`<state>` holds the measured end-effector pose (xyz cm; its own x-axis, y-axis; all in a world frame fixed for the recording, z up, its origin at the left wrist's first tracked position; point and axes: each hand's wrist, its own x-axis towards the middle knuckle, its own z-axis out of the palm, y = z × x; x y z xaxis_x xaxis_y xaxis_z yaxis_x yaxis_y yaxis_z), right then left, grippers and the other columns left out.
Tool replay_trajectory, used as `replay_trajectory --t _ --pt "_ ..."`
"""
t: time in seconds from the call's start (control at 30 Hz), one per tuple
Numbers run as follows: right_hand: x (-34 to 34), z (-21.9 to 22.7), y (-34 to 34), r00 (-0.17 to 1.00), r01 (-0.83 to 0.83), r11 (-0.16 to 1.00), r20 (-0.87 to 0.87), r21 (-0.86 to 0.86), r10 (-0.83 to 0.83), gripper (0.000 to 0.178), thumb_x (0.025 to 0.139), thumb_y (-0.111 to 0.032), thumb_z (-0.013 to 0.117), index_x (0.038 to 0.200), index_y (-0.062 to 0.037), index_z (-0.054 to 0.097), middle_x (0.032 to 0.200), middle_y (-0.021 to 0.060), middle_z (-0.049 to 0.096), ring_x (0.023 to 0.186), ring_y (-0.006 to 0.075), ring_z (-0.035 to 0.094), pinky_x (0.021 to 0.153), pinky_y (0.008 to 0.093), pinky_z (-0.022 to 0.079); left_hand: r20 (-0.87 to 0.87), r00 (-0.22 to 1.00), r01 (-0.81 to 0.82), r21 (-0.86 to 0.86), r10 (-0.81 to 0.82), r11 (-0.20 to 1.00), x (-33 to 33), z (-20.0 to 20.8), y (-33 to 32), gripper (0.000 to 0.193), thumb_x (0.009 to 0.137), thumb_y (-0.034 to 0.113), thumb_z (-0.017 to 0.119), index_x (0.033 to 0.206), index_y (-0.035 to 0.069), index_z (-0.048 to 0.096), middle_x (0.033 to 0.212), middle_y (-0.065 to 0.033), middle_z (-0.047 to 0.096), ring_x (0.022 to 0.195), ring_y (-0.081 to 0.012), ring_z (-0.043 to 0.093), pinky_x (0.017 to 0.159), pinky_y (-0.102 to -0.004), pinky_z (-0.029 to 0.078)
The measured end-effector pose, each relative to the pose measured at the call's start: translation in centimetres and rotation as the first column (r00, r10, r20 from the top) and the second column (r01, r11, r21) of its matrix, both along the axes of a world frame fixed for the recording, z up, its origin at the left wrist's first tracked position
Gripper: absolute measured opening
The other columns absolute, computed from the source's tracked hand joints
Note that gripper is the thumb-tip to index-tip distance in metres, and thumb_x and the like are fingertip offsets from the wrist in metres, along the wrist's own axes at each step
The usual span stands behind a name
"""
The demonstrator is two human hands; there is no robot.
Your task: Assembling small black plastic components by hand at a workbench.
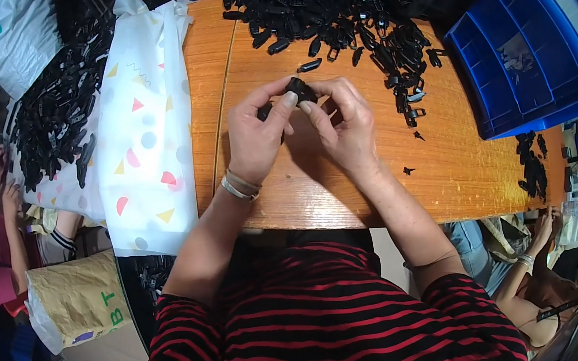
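Above the wooden table (283, 189), my left hand (253, 137) and my right hand (349, 124) meet around a small black plastic part (300, 89). Both thumbs press against it, and its exact kind is hard to tell behind the fingers. Just beyond my fingertips lies a loose black clip-like piece (310, 65). A large heap of similar black plastic pieces (323, 6), some with shiny metal bits, spreads over the far side of the table. Two tiny black bits, one a small fragment (409, 170), rest to the right of my right hand.
A white plastic sheet with coloured shapes (143, 142) covers the table's left part. Beyond it sits another heap of black pieces (58, 117). A blue plastic bin (543, 119) stands tilted at the right, near a small black cluster (533, 168). Other people work at both sides.
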<state>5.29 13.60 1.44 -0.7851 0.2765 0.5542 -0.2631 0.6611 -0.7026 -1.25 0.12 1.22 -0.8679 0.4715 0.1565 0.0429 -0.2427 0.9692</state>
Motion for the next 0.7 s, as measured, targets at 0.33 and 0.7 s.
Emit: replay_trajectory --t 0.33,0.7 --pt "1.1 -0.1 -2.3 0.993 -0.052 0.995 -0.106 -0.085 0.043 0.049 0.079 -0.006 0.074 0.122 -0.0032 0.052 0.098 0.0061 0.059 0.07 0.0091 0.058 0.056 0.0205 0.046 -0.088 0.996 0.033 0.116 -0.023 0.993 2.0 1.8 -1.7 0.021 0.095 0.011 0.057 0.113 0.001 0.062 0.087 -0.0004 0.064 0.06 -0.0009 0.051 0.05 -0.0154 0.042" --pt "3.5 0.0 -7.9 0.9 -0.417 0.903 -0.191 -0.106 0.393 0.052 0.09 -0.005 0.059 0.137 0.0026 0.037 0.122 0.0164 0.053 0.076 0.0186 0.063 0.07 0.0302 0.051 -0.094 0.988 0.126 0.018 -0.124 0.992 4.3 3.4 -7.3 0.027 0.098 0.025 0.049 0.096 -0.001 0.058 0.084 -0.0058 0.062 0.069 -0.009 0.056 0.061 -0.0211 0.045"
